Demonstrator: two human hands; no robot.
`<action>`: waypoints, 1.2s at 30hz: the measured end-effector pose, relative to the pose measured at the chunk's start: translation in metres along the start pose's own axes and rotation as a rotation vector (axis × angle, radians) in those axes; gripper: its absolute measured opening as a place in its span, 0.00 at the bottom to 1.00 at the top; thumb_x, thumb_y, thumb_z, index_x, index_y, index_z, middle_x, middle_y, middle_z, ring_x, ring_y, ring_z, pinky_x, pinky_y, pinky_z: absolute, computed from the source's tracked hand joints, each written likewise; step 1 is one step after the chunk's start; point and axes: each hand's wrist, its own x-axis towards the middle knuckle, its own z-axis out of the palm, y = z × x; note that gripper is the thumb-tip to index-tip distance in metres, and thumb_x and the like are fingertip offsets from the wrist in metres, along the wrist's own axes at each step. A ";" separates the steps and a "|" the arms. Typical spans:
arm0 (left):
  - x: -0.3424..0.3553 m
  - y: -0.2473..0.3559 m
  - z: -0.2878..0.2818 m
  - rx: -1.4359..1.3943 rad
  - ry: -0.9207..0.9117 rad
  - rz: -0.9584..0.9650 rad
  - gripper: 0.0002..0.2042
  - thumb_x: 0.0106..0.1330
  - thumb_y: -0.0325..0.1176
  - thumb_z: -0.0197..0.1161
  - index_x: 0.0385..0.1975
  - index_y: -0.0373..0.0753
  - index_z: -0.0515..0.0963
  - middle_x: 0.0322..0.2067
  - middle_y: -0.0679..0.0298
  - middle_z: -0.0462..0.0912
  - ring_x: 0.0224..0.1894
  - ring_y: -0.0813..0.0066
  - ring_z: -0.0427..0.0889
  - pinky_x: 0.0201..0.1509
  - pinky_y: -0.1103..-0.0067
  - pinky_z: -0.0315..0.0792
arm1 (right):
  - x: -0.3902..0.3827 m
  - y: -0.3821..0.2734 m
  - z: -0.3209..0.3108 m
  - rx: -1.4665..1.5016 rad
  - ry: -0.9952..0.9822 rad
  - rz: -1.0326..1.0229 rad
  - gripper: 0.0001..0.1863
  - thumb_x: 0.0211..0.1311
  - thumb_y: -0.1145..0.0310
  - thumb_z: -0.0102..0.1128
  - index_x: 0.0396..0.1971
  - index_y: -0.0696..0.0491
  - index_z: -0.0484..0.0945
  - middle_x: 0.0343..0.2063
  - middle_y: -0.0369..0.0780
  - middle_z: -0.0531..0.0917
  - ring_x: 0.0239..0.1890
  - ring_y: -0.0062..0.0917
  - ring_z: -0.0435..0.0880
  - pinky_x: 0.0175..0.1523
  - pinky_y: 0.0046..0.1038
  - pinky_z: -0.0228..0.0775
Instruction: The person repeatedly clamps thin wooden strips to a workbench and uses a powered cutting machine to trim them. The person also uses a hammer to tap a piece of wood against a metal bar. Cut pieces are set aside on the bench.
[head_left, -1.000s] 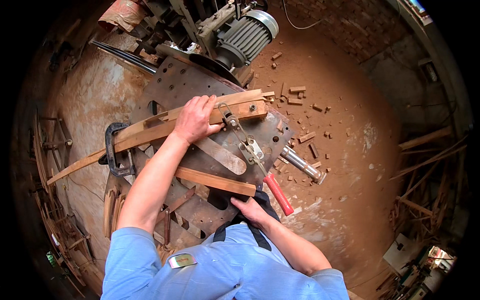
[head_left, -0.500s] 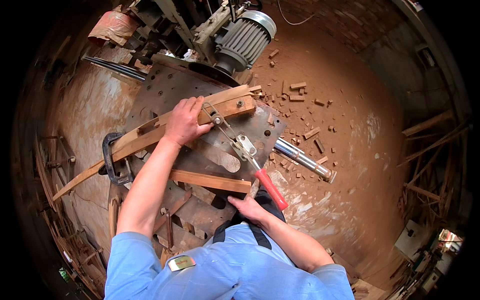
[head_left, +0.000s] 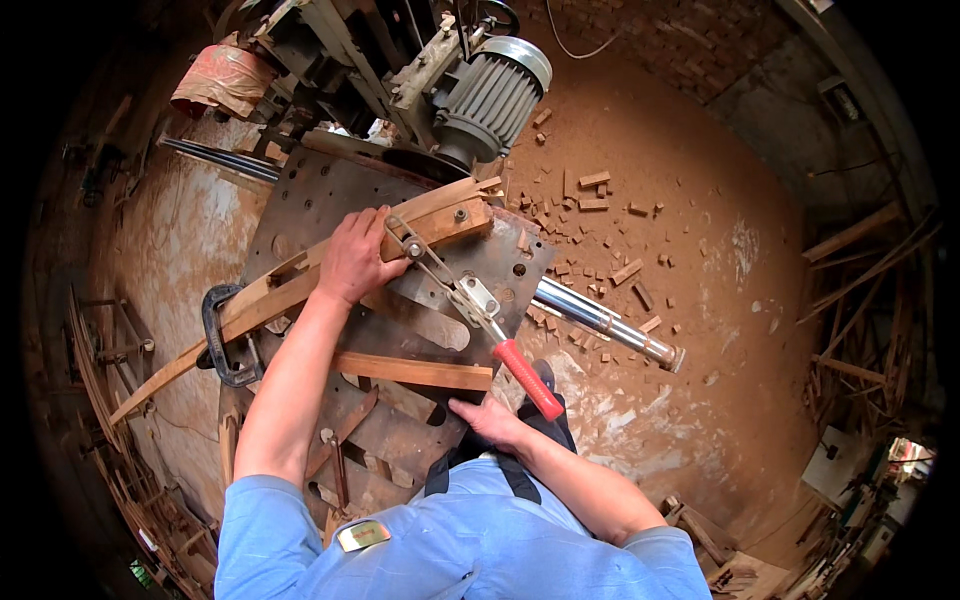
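Observation:
My left hand (head_left: 351,257) is closed over a curved wooden strip (head_left: 258,294), which lies against a thicker wooden block (head_left: 456,223) on a dark metal table (head_left: 315,190). Beside its fingers, a toggle clamp with a red handle (head_left: 527,380) reaches across the block. A black C-clamp (head_left: 212,327) grips the wood farther left. At the table's near edge is my right hand (head_left: 490,420), thumb on top and the other fingers mostly hidden below. Just above that hand lies the end of a straight wooden piece (head_left: 412,371).
A grey finned motor (head_left: 493,95) stands beyond the table, partly over its far edge. Steel rails (head_left: 610,322) stick out on the right. Wood offcuts (head_left: 594,204) litter the dusty floor. Stacked timber (head_left: 865,290) stands at far right, and a reddish wrapped duct (head_left: 222,80) at upper left.
The metal table has slid left relative to the motor, carrying the strip, block and clamps. Both hands moved along with it. More of the right-hand rail shows now.

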 end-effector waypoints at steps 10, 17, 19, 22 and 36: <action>0.000 0.002 -0.002 0.030 -0.012 -0.008 0.39 0.45 0.48 0.75 0.56 0.30 0.73 0.49 0.53 0.77 0.50 0.56 0.76 0.56 0.68 0.72 | 0.010 0.022 -0.001 -0.061 0.089 -0.052 0.30 0.67 0.59 0.61 0.62 0.62 0.68 0.56 0.44 0.76 0.58 0.28 0.72 0.65 0.29 0.61; 0.000 0.000 0.000 0.028 -0.005 0.004 0.39 0.46 0.49 0.74 0.56 0.30 0.73 0.49 0.53 0.77 0.50 0.56 0.76 0.56 0.68 0.73 | 0.012 0.021 -0.003 0.036 -0.005 -0.045 0.37 0.66 0.63 0.61 0.67 0.64 0.55 0.62 0.46 0.70 0.64 0.31 0.67 0.69 0.30 0.57; 0.000 0.000 0.001 0.029 -0.003 0.002 0.39 0.46 0.48 0.74 0.56 0.30 0.73 0.49 0.53 0.77 0.50 0.56 0.76 0.56 0.68 0.73 | 0.014 0.025 -0.004 0.038 0.000 -0.048 0.37 0.66 0.63 0.61 0.67 0.64 0.55 0.62 0.46 0.70 0.64 0.31 0.67 0.69 0.30 0.57; -0.001 0.001 0.000 0.020 -0.016 -0.014 0.39 0.46 0.48 0.74 0.56 0.30 0.73 0.49 0.52 0.77 0.51 0.56 0.75 0.56 0.68 0.72 | 0.015 0.027 -0.004 0.022 0.001 -0.070 0.38 0.66 0.63 0.62 0.67 0.65 0.55 0.62 0.46 0.70 0.65 0.31 0.67 0.69 0.30 0.57; 0.000 0.000 0.001 0.016 0.025 0.004 0.38 0.46 0.47 0.74 0.56 0.30 0.73 0.48 0.53 0.78 0.50 0.54 0.76 0.55 0.67 0.72 | 0.017 0.026 0.000 0.049 0.020 -0.105 0.37 0.67 0.62 0.61 0.67 0.65 0.55 0.63 0.48 0.70 0.65 0.33 0.67 0.70 0.32 0.57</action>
